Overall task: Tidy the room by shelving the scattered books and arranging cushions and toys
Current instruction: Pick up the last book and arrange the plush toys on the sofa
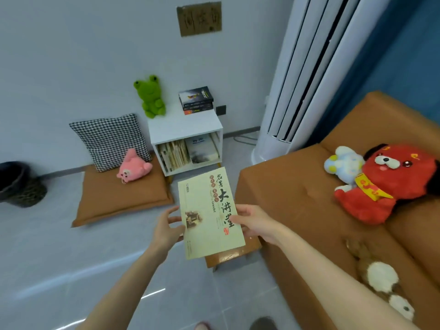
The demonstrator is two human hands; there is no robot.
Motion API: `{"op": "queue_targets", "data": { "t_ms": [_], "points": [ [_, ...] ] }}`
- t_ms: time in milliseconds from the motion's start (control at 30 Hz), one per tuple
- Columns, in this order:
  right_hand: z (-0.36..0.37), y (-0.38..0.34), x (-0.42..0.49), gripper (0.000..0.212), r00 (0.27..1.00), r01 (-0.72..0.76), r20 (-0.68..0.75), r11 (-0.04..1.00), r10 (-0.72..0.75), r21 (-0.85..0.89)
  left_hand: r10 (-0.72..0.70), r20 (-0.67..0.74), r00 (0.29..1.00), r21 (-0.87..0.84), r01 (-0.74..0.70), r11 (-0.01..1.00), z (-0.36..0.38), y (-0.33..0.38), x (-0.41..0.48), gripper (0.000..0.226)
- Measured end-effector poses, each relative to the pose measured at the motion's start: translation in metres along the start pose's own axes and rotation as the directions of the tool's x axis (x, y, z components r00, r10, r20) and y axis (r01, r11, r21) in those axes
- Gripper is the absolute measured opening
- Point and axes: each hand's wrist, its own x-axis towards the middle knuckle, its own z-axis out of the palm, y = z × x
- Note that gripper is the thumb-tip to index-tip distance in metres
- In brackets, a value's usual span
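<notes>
Low centre-left, the left hand is sitting wide open, fingers spread, and I cannot tell whether it is touching anything. Beside it, mid-frame, the pale book is hanging face-up over the floor, just below the white cube shelf, already crowded inside. To its right, the right hand is pinching the book's edge, thumb on the cover. My call: stand it upright, support both edges, aim for a gap.

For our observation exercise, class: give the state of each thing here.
Book: closed, gripped by right hand; left hand open beside its edge.
Shelf: holds upright books, stack on top.
Frog: sitting on shelf.
Checked cushion: leaning against wall.
Pink toy: lying on floor cushion.
</notes>
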Motion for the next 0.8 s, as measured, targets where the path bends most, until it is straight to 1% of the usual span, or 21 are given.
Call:
{"op": "queue_targets", "data": {
  "t_ms": [67,100,200,367,433,633,700,800],
  "points": [
    [0.019,-0.016,0.016,0.028,1.000,0.001,0.009,1.000,-0.001,-0.024,-0.018,-0.042,0.999,-0.036,0.016,0.999,-0.024,0.003,0.011,0.064],
    [0.026,-0.023,0.024,0.028,1.000,0.002,0.011,0.999,-0.002,-0.035,-0.019,-0.053,0.998,-0.046,0.016,0.999,-0.032,0.006,0.016,0.062],
    [0.042,-0.042,0.053,0.027,1.000,0.001,-0.006,0.997,-0.001,-0.080,-0.001,-0.046,0.999,-0.040,-0.001,0.999,-0.055,0.015,0.037,0.048],
    [0.056,-0.066,0.115,0.028,0.999,-0.005,-0.037,0.991,0.000,-0.130,-0.005,-0.098,0.995,-0.079,-0.002,0.997,-0.081,0.040,0.084,0.027],
    [0.058,-0.075,0.145,0.028,0.999,-0.006,-0.045,0.988,-0.001,-0.153,0.009,-0.094,0.995,-0.082,-0.016,0.997,-0.089,0.055,0.107,0.022],
    [0.053,-0.104,0.248,0.027,0.993,-0.023,-0.117,0.969,-0.006,-0.247,0.033,0.011,0.999,-0.037,-0.032,0.999,-0.105,0.097,0.200,0.021],
    [0.050,-0.114,0.269,0.027,0.990,-0.061,-0.136,0.966,0.027,-0.252,0.051,0.047,0.998,0.004,-0.051,0.999,-0.106,0.109,0.225,0.021],
    [0.042,-0.129,0.308,0.021,0.977,-0.179,-0.155,0.963,0.150,-0.202,0.097,0.100,0.990,0.072,-0.105,0.992,-0.106,0.125,0.265,0.022]
  ]
}}
